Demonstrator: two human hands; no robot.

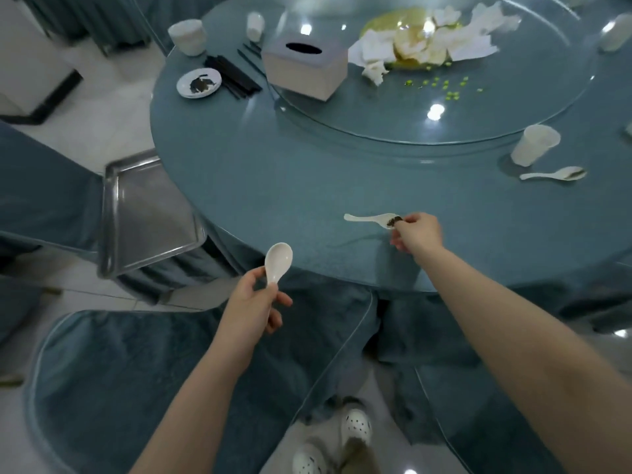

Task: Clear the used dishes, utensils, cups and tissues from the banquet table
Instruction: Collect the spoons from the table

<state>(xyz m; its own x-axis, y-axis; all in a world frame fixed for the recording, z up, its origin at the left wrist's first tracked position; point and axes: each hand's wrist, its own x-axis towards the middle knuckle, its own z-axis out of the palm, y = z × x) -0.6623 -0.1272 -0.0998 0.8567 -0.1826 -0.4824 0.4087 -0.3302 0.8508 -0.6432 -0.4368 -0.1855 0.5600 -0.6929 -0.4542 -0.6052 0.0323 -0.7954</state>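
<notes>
Two spoons are in play: the left hand grips a clean spoon off the desk edge; the right hand pinches the dirty spoon bowl on the desk. Residue may spill if it tilts.

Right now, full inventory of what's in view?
spoons: 3, white; one in left hand, one at right hand, one far right
cups: at least 3, white; rear left and right side
saucer: 1, white, soiled; left edge
chopsticks: several, black; beside saucer
tissue box: 1, grey; turntable edge
tissues: pile, white; on turntable
peas: scattered, green; turntable
tray: 1, steel; on chair at left
hands: left holds spoon; right pinches spoon bowl
</notes>
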